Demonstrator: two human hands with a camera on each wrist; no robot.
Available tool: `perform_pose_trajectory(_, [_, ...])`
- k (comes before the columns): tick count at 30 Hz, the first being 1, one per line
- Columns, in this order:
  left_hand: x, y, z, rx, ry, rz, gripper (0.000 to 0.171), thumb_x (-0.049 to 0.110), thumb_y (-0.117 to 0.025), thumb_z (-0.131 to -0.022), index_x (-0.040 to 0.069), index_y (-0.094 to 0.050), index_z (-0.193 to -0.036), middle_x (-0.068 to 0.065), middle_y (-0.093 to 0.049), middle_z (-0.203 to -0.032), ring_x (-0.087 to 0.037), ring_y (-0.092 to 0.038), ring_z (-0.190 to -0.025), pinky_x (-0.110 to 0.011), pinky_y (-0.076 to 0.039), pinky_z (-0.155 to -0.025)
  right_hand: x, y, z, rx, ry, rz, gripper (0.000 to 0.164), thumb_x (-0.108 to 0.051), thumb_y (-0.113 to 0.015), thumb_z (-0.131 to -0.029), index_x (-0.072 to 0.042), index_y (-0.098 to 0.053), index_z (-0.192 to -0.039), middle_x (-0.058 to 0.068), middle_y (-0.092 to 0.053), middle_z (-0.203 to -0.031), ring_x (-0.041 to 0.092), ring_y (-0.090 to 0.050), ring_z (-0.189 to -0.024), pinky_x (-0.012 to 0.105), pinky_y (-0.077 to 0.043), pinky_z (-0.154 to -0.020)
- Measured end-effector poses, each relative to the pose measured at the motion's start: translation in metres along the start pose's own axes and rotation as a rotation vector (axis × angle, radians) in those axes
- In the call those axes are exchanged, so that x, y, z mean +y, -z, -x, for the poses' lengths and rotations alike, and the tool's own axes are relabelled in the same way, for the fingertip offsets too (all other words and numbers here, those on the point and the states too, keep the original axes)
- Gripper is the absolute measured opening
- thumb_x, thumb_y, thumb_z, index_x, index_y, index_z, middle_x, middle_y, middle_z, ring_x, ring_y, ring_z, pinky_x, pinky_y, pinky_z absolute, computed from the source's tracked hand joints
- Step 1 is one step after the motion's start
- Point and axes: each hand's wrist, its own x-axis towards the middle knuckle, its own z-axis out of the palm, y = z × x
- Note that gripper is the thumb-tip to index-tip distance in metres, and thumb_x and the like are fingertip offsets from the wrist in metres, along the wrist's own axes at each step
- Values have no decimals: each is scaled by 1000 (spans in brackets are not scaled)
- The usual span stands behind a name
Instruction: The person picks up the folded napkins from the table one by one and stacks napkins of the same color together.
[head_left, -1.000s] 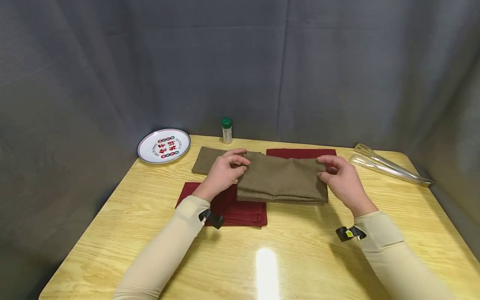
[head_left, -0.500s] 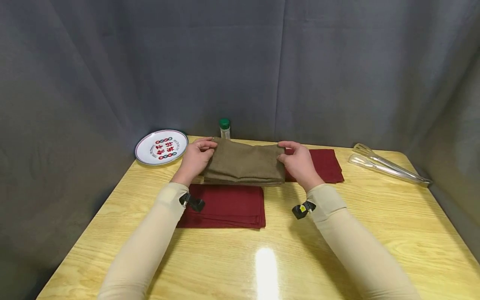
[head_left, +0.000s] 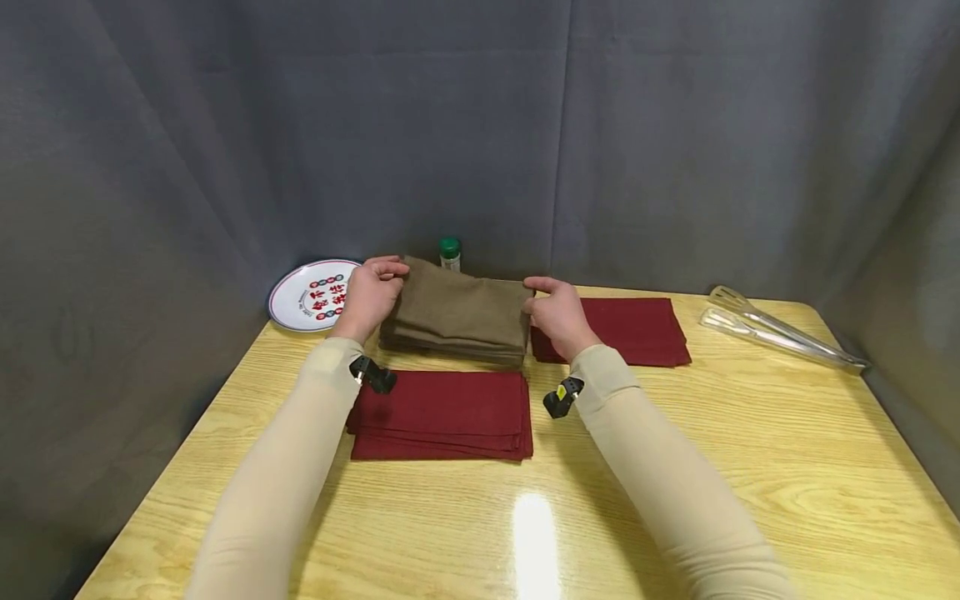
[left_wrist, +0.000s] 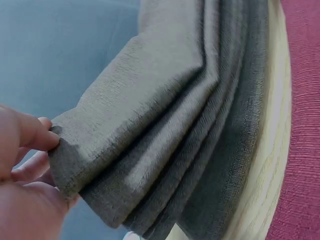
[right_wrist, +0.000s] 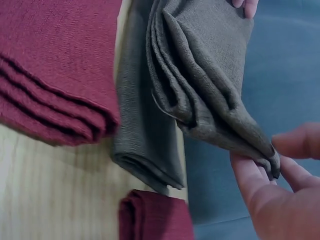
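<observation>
My left hand (head_left: 372, 292) pinches the far left corner of a folded brown cloth (head_left: 461, 308), and my right hand (head_left: 558, 312) pinches its far right corner. The cloth tilts between them at the back of the table, its far edge raised. Its stacked layers hang loosely from the left fingers (left_wrist: 37, 135) in the left wrist view. Right below it lies a second folded brown cloth (right_wrist: 142, 125), seen in the right wrist view and mostly hidden from the head. A folded red cloth (head_left: 442, 408) lies in front, with several layers at its near edge.
Another folded red cloth (head_left: 630, 329) lies beside the right hand. A printed white plate (head_left: 311, 296) stands at the back left, partly behind the left hand. Behind the brown cloth is a green-capped shaker (head_left: 450, 250). Metal tongs (head_left: 783, 329) lie at the back right.
Both hands have carried the brown cloth left and toward the back, over the lower brown one. The red cloths at front and right are more fully uncovered.
</observation>
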Motion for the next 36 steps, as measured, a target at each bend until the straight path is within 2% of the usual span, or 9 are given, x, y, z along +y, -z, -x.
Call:
perform_pose_trajectory(5, [-5,-2,-3,19,39,31,26,-6,-56,-88,-6,-72,-108,-15,-60,-129,-26,-60,-112,-28,-46,-87,9,-4,-2,-29,-38,-40,52,2,-54,-88,-2,-50,-140,14,-48,-126,16,-48,-83,30,-46,-74])
perform_pose_trajectory(10, [-14,-4,-2,0,71,27,27,-4,-56,-89,-5,-71,-111,-15,-60,-131,-26,-58,-117,-33,-46,-92,19,-8,0,-46,-68,-66,53,0,-55,-90,-3,-48,-143,15,-46,-137,22,-52,-106,42,-46,-93])
perform_pose_trajectory(15, [-26,-7,1,-52,70,-11,31,-4,-55,-90,-7,-66,-119,-17,-55,-137,-29,-57,-119,-38,-45,-98,26,-8,1,-44,-103,-30,51,-6,-55,-94,-4,-47,-144,15,-45,-143,26,-55,-116,41,-47,-96])
perform_pose_trajectory(20, [-37,-2,8,-69,74,-39,31,-1,-54,-91,-5,-66,-120,-18,-60,-128,-28,-61,-112,-37,-49,-91,31,-1,4,-60,-122,15,49,-10,-54,-97,-3,-45,-145,15,-44,-145,29,-56,-119,41,-49,-95])
perform_pose_trajectory(26, [-40,5,24,-89,53,-59,26,7,-57,-93,-5,-68,-113,-17,-65,-114,-27,-62,-102,-36,-47,-84,33,12,12,-69,-124,58,47,-11,-53,-98,-4,-47,-144,14,-46,-143,30,-57,-119,40,-50,-93])
perform_pose_trajectory(32, [-42,8,48,-129,67,-15,23,8,-59,-93,-5,-68,-110,-16,-64,-115,-27,-59,-101,-37,-46,-85,33,20,25,-107,-123,92,46,-12,-51,-99,-3,-46,-144,16,-46,-143,33,-56,-119,41,-50,-93])
perform_pose_trajectory(36, [-44,12,64,-160,5,-39,20,7,-60,-93,-5,-69,-107,-17,-62,-119,-29,-58,-103,-41,-46,-89,34,21,33,-137,-116,108,45,-13,-51,-99,-3,-46,-143,16,-47,-141,34,-57,-118,43,-50,-94])
